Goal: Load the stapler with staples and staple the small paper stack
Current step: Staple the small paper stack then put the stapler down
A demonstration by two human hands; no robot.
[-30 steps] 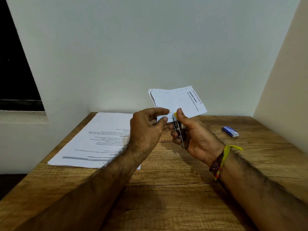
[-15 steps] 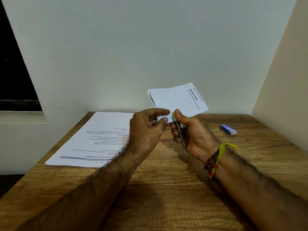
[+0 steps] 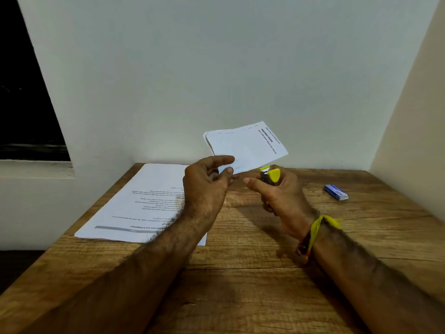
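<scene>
Hands: left hand (image 3: 207,186) pinches small paper stack (image 3: 245,147) w/ thumb + forefinger; right hand (image 3: 279,194) grips stapler (image 3: 269,175), fingers curled.

"REQUIRED PROPS" on small paper stack (image 3: 248,145)

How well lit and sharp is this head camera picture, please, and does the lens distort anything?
Head view: dim, warm light; soft shadows on the table beneath both forearms; wide-angle lens slants the walls; print on the small paper stack is barely legible.
</scene>
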